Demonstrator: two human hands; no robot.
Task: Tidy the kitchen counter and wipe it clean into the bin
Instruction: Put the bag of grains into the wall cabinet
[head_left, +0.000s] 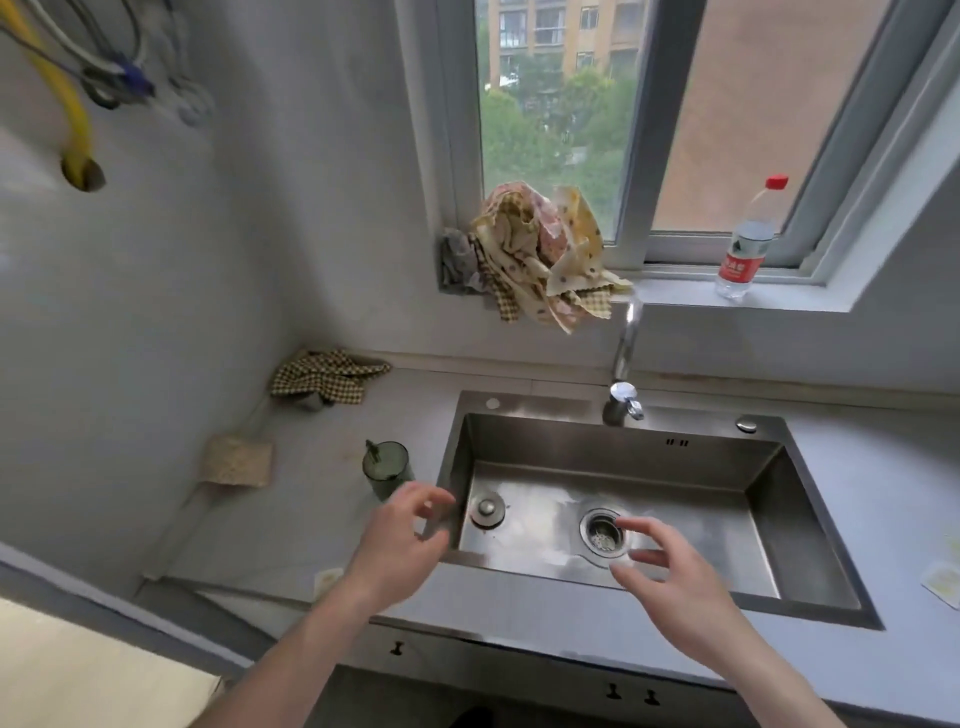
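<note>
Yellow-brown checked cloth (327, 376); green cup (387, 467); red-capped bottle (745, 249)

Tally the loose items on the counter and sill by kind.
Cloth piles: 2, one on the counter, one on the sill
Sponge: 1
Green cup: 1
Bottle: 1
Total: 5

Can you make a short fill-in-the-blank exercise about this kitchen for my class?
1. The bottle on the windowsill has a ____ cap.
2. The green cup stands to the ____ of the sink.
3. Both hands, left hand and right hand, hold ____.

Missing words: red; left; nothing
</note>
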